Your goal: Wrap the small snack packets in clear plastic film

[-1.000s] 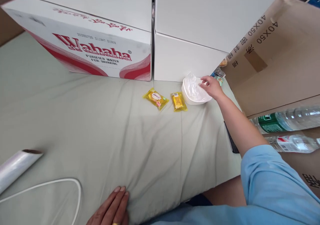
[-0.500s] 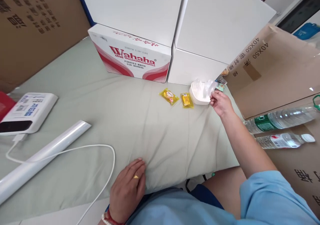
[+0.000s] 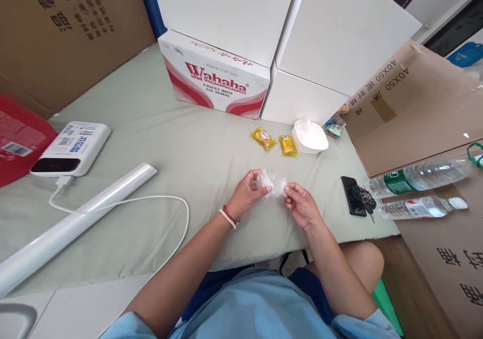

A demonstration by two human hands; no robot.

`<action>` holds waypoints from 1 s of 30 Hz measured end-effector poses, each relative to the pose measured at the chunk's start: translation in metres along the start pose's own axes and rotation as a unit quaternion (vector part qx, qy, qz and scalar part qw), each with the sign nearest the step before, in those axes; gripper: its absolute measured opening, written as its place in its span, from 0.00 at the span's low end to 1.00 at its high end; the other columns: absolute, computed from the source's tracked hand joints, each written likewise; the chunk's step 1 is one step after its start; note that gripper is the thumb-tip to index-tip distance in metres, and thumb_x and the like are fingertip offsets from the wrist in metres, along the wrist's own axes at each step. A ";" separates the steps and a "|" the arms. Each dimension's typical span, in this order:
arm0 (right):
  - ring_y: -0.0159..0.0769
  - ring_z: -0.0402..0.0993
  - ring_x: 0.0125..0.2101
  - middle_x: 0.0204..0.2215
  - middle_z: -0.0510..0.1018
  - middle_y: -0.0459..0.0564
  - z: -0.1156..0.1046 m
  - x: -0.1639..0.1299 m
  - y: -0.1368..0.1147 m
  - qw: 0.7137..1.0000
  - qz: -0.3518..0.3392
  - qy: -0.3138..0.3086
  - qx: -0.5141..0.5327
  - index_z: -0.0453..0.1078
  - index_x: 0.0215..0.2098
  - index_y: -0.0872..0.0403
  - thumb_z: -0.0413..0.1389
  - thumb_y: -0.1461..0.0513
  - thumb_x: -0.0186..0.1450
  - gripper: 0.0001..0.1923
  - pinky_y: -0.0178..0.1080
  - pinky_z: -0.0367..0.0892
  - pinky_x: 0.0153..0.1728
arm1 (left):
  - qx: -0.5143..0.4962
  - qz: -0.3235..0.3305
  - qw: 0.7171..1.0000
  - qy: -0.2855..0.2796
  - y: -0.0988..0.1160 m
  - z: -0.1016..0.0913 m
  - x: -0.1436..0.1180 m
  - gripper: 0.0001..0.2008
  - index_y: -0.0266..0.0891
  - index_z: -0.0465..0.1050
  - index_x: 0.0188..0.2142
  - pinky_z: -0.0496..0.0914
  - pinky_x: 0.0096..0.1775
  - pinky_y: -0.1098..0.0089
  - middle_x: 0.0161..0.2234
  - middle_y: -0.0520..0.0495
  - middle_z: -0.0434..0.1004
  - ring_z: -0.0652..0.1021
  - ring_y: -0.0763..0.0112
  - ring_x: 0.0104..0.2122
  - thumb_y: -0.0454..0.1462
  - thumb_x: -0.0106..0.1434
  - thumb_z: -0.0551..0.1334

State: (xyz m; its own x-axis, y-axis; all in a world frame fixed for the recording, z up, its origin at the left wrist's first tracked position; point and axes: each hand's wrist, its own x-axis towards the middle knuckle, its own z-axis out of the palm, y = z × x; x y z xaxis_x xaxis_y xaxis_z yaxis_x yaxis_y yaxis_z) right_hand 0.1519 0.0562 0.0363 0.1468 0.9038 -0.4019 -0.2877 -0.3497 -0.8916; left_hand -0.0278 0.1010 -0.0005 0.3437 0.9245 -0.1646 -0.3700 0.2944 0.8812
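A crumpled piece of clear plastic film (image 3: 272,183) is pinched between my left hand (image 3: 247,194) and my right hand (image 3: 300,204), just above the pale green sheet (image 3: 196,148) near its front edge. Farther back sits a white bowl (image 3: 311,138) with a bit of clear plastic still at its left rim. Two yellow wrapped snacks (image 3: 263,138) (image 3: 288,145) lie side by side to the left of the bowl. A long roll of clear film (image 3: 71,223) lies at the left on the sheet.
White cartons, one printed Wahaha (image 3: 217,80), stand at the back. A power bank (image 3: 71,148) with a white cable (image 3: 166,213) lies at left. A phone and keys (image 3: 354,195) rest at right, beside two water bottles (image 3: 418,175) on brown cardboard.
My right hand pulled a piece of plastic film from the bowl and brought it toward me. My left hand rose off the sheet and took hold of the film too. The view widened.
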 end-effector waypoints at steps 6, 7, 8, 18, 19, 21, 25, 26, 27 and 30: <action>0.23 0.60 0.20 0.22 0.72 0.40 -0.030 0.021 -0.054 0.979 -0.154 0.129 -0.026 0.72 0.30 0.53 0.74 0.54 0.47 0.20 0.27 0.56 0.19 | -0.074 -0.015 0.997 0.025 -0.002 -0.011 0.004 0.23 0.41 0.68 0.42 0.68 0.37 0.72 0.38 0.53 0.72 0.73 0.73 0.35 0.39 0.49 0.74; 0.23 0.60 0.20 0.22 0.71 0.40 -0.032 0.028 -0.067 0.966 -0.203 0.160 -0.025 0.71 0.30 0.53 0.73 0.54 0.48 0.20 0.27 0.56 0.19 | -0.098 -0.023 0.995 0.015 0.000 -0.011 0.003 0.21 0.42 0.67 0.41 0.68 0.36 0.72 0.39 0.53 0.73 0.73 0.73 0.34 0.37 0.49 0.72; 0.23 0.60 0.20 0.22 0.71 0.40 -0.033 0.036 -0.081 0.947 -0.255 0.191 -0.025 0.70 0.30 0.53 0.73 0.54 0.50 0.19 0.27 0.55 0.19 | -0.123 -0.031 0.992 0.004 0.002 -0.011 0.001 0.19 0.42 0.67 0.40 0.67 0.35 0.72 0.39 0.52 0.73 0.73 0.74 0.33 0.36 0.49 0.70; 0.23 0.58 0.18 0.20 0.70 0.39 -0.005 0.075 -0.121 0.961 -0.238 0.073 -0.118 0.67 0.30 0.52 0.68 0.54 0.53 0.16 0.27 0.52 0.17 | -0.187 -0.044 0.976 -0.105 0.014 -0.015 -0.006 0.32 0.36 0.71 0.21 0.63 0.27 0.70 0.29 0.46 0.72 0.67 0.76 0.23 0.63 0.61 0.61; 0.24 0.58 0.18 0.19 0.70 0.40 0.000 0.070 -0.110 0.965 -0.203 0.034 -0.161 0.68 0.29 0.52 0.68 0.54 0.53 0.16 0.27 0.52 0.17 | -0.168 -0.057 0.979 -0.098 0.013 -0.015 -0.006 0.30 0.37 0.74 0.26 0.61 0.25 0.71 0.28 0.47 0.73 0.67 0.77 0.21 0.63 0.60 0.63; 0.25 0.59 0.19 0.19 0.70 0.40 0.009 0.059 -0.086 0.957 -0.144 -0.032 -0.249 0.70 0.29 0.53 0.68 0.53 0.54 0.15 0.28 0.53 0.18 | -0.136 -0.072 0.985 -0.079 0.010 -0.012 -0.006 0.27 0.40 0.75 0.43 0.58 0.22 0.73 0.27 0.51 0.74 0.66 0.78 0.19 0.59 0.57 0.70; 0.29 0.65 0.23 0.23 0.73 0.43 0.025 0.039 -0.047 0.923 -0.096 -0.161 -0.336 0.71 0.33 0.52 0.64 0.50 0.60 0.16 0.32 0.63 0.23 | -0.107 -0.089 0.988 -0.068 0.004 -0.008 -0.003 0.32 0.42 0.69 0.49 0.56 0.20 0.75 0.24 0.57 0.71 0.65 0.79 0.17 0.54 0.52 0.76; 0.31 0.68 0.26 0.26 0.75 0.44 0.030 0.034 -0.039 0.920 -0.104 -0.171 -0.336 0.71 0.36 0.52 0.62 0.48 0.62 0.16 0.33 0.67 0.25 | -0.110 -0.085 0.989 -0.054 0.003 -0.008 -0.002 0.31 0.41 0.70 0.45 0.57 0.20 0.75 0.24 0.57 0.71 0.65 0.79 0.18 0.55 0.51 0.76; 0.33 0.71 0.30 0.31 0.77 0.46 0.034 0.028 -0.031 0.920 -0.124 -0.160 -0.336 0.71 0.40 0.52 0.61 0.48 0.63 0.17 0.35 0.71 0.28 | -0.118 -0.074 0.990 -0.029 0.001 -0.007 0.000 0.29 0.41 0.70 0.42 0.58 0.21 0.75 0.24 0.57 0.70 0.66 0.79 0.19 0.55 0.51 0.75; 0.40 0.74 0.45 0.51 0.74 0.56 0.048 0.008 -0.003 0.914 -0.198 -0.071 -0.346 0.69 0.54 0.51 0.63 0.47 0.62 0.27 0.40 0.77 0.36 | -0.141 -0.018 0.988 0.063 -0.006 -0.005 0.004 0.26 0.41 0.70 0.38 0.66 0.28 0.73 0.29 0.55 0.72 0.71 0.76 0.25 0.56 0.54 0.73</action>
State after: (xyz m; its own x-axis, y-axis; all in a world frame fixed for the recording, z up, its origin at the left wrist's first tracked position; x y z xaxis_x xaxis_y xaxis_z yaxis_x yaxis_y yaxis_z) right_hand 0.1082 0.0769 0.0458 -0.0287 0.9991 -0.0325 0.4359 -0.0167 -0.8998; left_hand -0.0288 0.1045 -0.0088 0.2569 0.9299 -0.2632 -0.5913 0.3667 0.7183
